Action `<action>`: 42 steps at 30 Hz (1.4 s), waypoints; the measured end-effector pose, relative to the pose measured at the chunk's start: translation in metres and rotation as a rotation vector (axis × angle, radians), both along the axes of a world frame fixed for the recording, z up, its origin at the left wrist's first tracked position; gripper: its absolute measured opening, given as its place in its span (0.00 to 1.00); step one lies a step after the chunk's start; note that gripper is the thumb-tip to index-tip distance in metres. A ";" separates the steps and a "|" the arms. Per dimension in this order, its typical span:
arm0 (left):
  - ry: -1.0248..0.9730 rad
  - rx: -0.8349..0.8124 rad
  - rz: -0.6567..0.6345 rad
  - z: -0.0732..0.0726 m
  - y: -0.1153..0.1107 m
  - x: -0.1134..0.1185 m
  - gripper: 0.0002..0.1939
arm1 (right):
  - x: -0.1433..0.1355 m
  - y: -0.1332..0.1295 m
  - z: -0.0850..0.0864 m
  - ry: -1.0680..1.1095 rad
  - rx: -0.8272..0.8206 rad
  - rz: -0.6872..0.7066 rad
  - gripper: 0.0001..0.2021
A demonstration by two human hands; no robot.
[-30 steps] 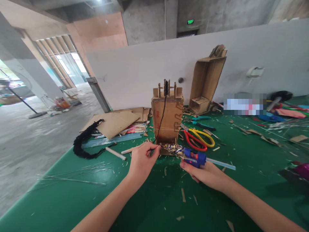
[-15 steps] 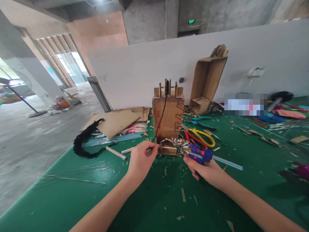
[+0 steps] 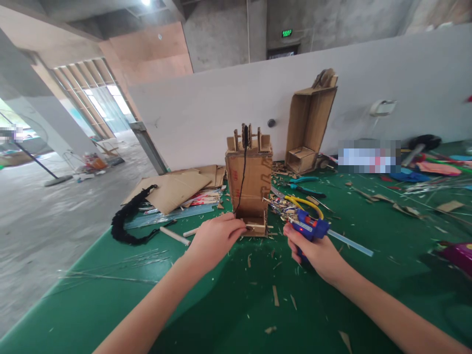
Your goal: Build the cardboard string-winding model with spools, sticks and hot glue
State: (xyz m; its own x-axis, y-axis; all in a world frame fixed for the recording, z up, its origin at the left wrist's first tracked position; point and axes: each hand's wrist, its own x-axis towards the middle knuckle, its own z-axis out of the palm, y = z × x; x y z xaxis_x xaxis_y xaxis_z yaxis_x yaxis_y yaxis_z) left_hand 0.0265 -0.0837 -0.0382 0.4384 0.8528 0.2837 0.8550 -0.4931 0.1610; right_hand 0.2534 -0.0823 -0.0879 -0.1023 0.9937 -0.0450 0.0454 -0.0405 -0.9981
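Note:
An upright cardboard box model (image 3: 248,182) stands on the table, with slotted cardboard pieces on top. A black cord (image 3: 241,184) hangs from its top down the front and disappears under my left hand (image 3: 218,237). That hand is closed on the cord's lower part, its fingertips beside a thin wooden stick (image 3: 254,226) across the model's base tray. My right hand (image 3: 313,253) grips a blue hot glue gun (image 3: 309,227), with a clear glue stick (image 3: 350,243) out of its back. Strands and scraps cling to the gun's front, which is apart from the model.
Yellow-handled scissors (image 3: 306,202) and teal-handled pliers (image 3: 304,187) lie behind the glue gun. A second cardboard model (image 3: 309,125) leans near the white partition. On the left are cardboard sheets (image 3: 180,189), a fuzzy black strip (image 3: 125,219) and a white rod (image 3: 174,236). Cardboard scraps dot the green table (image 3: 221,314).
The glue gun has drawn back from the model's base to the right. My left hand stays at the base, its fingers now lower over the stick. The view has shifted slightly.

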 end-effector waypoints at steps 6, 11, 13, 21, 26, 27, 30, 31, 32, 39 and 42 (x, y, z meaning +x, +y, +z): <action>0.206 -0.008 -0.079 0.025 0.017 0.011 0.12 | 0.002 -0.001 0.005 0.000 -0.015 0.030 0.20; 0.273 0.000 -0.122 0.029 0.028 0.018 0.12 | 0.004 0.000 0.002 -0.019 -0.028 0.021 0.21; 0.271 0.003 -0.119 0.029 0.031 0.019 0.11 | 0.004 0.001 -0.001 -0.020 -0.027 0.028 0.21; 0.266 -0.004 -0.133 0.028 0.034 0.017 0.11 | 0.005 0.002 0.000 -0.047 -0.006 0.035 0.20; 0.273 0.006 -0.157 0.026 0.033 0.016 0.10 | 0.002 0.002 0.002 -0.058 -0.023 0.016 0.19; 0.276 0.007 -0.161 0.026 0.032 0.017 0.10 | 0.002 0.002 0.001 -0.061 -0.030 0.015 0.19; 0.288 0.002 -0.172 0.025 0.032 0.017 0.10 | 0.001 0.004 -0.001 -0.083 -0.055 0.020 0.19; 0.294 0.000 -0.177 0.025 0.031 0.018 0.10 | 0.001 0.004 -0.002 -0.097 -0.061 0.019 0.18; 0.301 -0.002 -0.183 0.025 0.031 0.018 0.10 | 0.001 0.004 -0.002 -0.112 -0.065 0.019 0.18; 0.343 0.030 -0.208 0.021 0.030 0.020 0.10 | 0.002 0.004 -0.006 -0.144 -0.069 0.015 0.20; 0.352 0.042 -0.210 0.020 0.032 0.021 0.10 | 0.002 0.004 -0.007 -0.161 -0.059 0.020 0.20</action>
State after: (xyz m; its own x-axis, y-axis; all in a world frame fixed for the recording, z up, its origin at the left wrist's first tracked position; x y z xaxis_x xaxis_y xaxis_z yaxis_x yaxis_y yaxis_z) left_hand 0.0477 -0.0517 -0.0181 0.6781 0.7255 0.1177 0.7344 -0.6626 -0.1470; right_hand 0.2559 -0.0785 -0.0947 -0.1089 0.9867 -0.1207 0.2056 -0.0964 -0.9739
